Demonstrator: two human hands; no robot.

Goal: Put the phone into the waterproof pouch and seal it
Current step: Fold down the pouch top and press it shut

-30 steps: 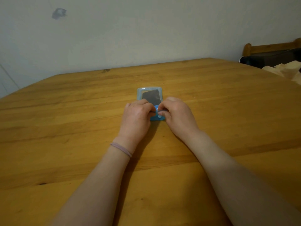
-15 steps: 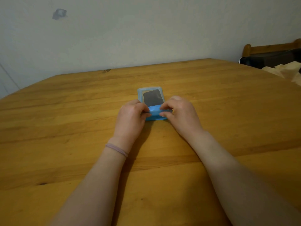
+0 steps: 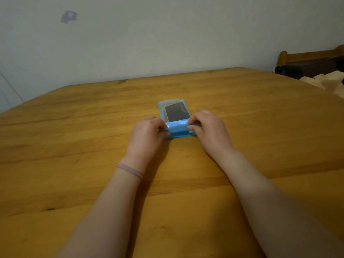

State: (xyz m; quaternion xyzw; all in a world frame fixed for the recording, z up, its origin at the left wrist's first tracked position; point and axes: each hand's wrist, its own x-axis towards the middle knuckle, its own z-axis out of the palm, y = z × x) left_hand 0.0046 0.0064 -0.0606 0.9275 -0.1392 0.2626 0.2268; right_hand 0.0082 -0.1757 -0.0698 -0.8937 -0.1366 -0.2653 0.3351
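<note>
We pinched the pouch flap's two ends with left fingers and right fingers, the phone lying lengthwise beyond them.

**A plain wall and a big wooden table**

A wide wooden table fills most of the view, its honey-coloured planks running crosswise with dark knots and grain lines. Beyond the hands, its far edge meets a pale, bare wall in dull, even light. High on the wall, up and to the left of the hands, sits a small greyish patch. Far to the right of the hands, past the table's corner, stands a wooden chair back with a rounded post, something dark resting against it. Just below that, crumpled beige paper lies at the table's right edge.
</note>
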